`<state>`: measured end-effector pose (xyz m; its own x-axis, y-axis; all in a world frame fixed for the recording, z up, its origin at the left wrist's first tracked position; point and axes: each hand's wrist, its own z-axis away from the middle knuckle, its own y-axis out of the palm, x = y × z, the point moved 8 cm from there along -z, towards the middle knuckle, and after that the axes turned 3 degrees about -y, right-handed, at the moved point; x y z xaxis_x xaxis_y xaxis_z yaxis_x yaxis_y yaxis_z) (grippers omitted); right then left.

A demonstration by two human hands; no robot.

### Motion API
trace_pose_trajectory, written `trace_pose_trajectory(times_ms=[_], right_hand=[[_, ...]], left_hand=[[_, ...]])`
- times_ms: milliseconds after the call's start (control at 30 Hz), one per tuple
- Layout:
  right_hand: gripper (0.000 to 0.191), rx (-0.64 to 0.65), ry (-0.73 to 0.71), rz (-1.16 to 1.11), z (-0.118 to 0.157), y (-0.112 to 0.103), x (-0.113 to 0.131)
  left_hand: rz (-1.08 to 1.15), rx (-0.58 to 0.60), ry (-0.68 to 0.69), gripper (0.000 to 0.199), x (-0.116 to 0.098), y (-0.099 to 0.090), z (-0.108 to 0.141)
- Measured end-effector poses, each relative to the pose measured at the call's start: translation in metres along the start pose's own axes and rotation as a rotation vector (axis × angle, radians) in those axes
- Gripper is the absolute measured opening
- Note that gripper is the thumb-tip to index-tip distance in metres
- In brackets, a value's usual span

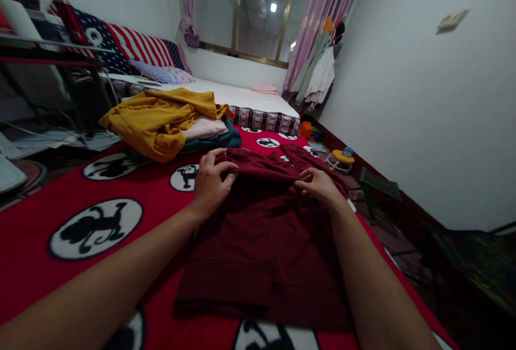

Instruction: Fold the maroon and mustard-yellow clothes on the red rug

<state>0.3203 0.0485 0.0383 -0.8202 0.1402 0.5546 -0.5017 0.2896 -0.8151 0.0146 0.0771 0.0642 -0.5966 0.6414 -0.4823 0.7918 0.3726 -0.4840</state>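
Note:
A dark maroon garment (258,248), apparently a long-sleeved top with a wide hem band, lies spread on the red blanket (157,215) with white circles and black figures. At its upper left, my left hand (213,182) pinches the cloth between thumb and fingers. My right hand (318,186) grips a fold farther right, its fingertips partly tucked behind the fabric. Between the two hands the cloth is slightly raised in a fold. Beyond my left hand sits a pile of clothes, with a mustard-yellow garment (161,121) on top of pink and dark teal ones.
A white-topped bed or mattress (237,94) stands at the back under the window. On the left is a cluttered desk (52,51). Along the right wall are a yellow-topped stool (342,157), a dark folding stool (379,184) and a patterned chair (475,258).

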Motion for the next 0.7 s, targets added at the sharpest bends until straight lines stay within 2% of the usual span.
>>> trace_pose_trajectory(times_ms=[67, 133, 233, 300, 367, 400, 433, 500, 567, 633, 667, 700], right_hand=[[0.047, -0.016, -0.041, 0.114, 0.005, 0.006, 0.013], [0.059, -0.043, -0.064, 0.284, 0.01, 0.012, 0.025], [0.044, -0.063, -0.053, 0.438, 0.013, 0.015, 0.033], [0.034, -0.131, -0.023, 0.433, 0.012, 0.005, 0.031], [0.036, -0.207, 0.005, 0.364, 0.009, -0.012, 0.024], [0.037, -0.201, 0.007, 0.317, 0.007, -0.017, 0.019], [0.037, -0.149, 0.006, 0.268, 0.005, -0.02, 0.014], [0.035, 0.088, 0.01, 0.174, 0.004, -0.014, 0.003], [0.033, 0.381, 0.009, 0.098, 0.011, -0.003, -0.004], [0.035, 0.564, -0.023, 0.015, 0.021, 0.0, -0.002], [0.039, 0.601, -0.052, -0.035, 0.024, 0.0, 0.003], [0.041, 0.606, -0.081, -0.091, 0.025, -0.001, 0.008]], left_hand=[[0.014, -0.057, -0.028, 0.012, 0.0, -0.008, -0.004], [0.014, -0.084, -0.032, 0.011, -0.003, -0.015, -0.007], [-0.003, -0.099, -0.017, 0.012, -0.007, -0.025, -0.011], [-0.013, -0.086, 0.014, 0.012, -0.012, -0.029, -0.014], [-0.002, -0.028, 0.078, 0.012, -0.019, -0.028, -0.017], [0.006, 0.028, 0.117, 0.013, -0.023, -0.025, -0.017], [0.008, 0.105, 0.155, 0.016, -0.026, -0.021, -0.017], [-0.009, 0.359, 0.229, 0.022, -0.033, -0.006, -0.013], [-0.036, 0.75, 0.285, 0.025, -0.038, 0.014, 0.005], [-0.06, 1.108, 0.299, 0.018, -0.04, 0.023, 0.029], [-0.077, 1.185, 0.285, 0.013, -0.041, 0.022, 0.035], [-0.093, 1.208, 0.261, 0.011, -0.042, 0.021, 0.037]])
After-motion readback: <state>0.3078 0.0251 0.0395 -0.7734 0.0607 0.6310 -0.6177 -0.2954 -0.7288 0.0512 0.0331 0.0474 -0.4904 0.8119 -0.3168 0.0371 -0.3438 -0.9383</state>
